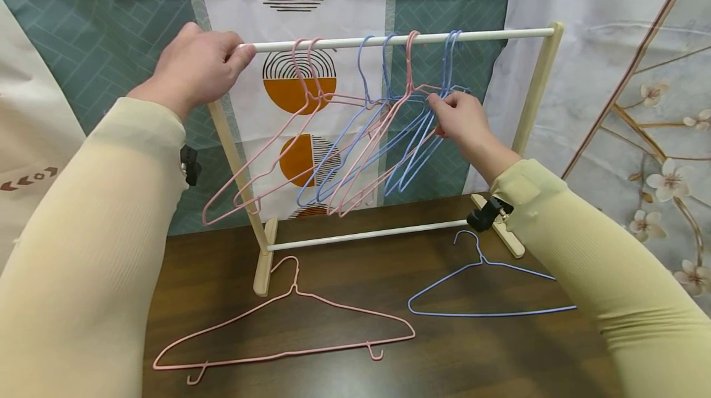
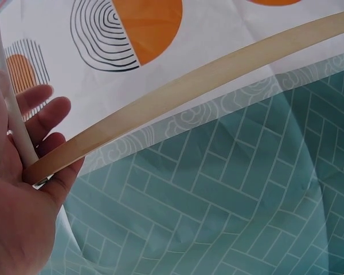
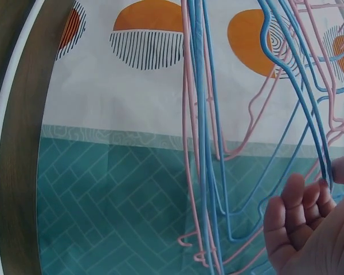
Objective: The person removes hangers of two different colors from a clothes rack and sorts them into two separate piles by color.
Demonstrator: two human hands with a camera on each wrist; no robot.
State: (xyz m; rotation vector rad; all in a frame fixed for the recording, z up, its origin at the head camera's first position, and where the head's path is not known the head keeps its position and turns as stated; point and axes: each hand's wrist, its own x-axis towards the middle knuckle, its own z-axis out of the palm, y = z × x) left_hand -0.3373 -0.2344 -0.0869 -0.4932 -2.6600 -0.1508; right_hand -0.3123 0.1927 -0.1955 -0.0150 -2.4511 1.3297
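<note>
A small clothes rack has a white top rail (image 1: 494, 35) and pale wooden posts. My left hand (image 1: 200, 68) grips the rail's left end, its fingers curled round the corner where rail and post (image 2: 189, 80) meet. Several pink hangers (image 1: 298, 71) and blue hangers (image 1: 445, 65) hang from the rail. At the right side of this row, my right hand (image 1: 463, 117) pinches blue hangers just below their hooks. In the right wrist view, thumb and fingers close on blue wires (image 3: 309, 109); exactly how many hangers they hold, I cannot tell.
A pink hanger (image 1: 286, 355) with small hooks lies on the brown table (image 1: 333, 379). To its right lies a blue hanger (image 1: 489, 315), partly behind my right sleeve. The rack's lower white bar (image 1: 366, 236) runs near the table. Patterned cloth (image 1: 111, 9) hangs behind.
</note>
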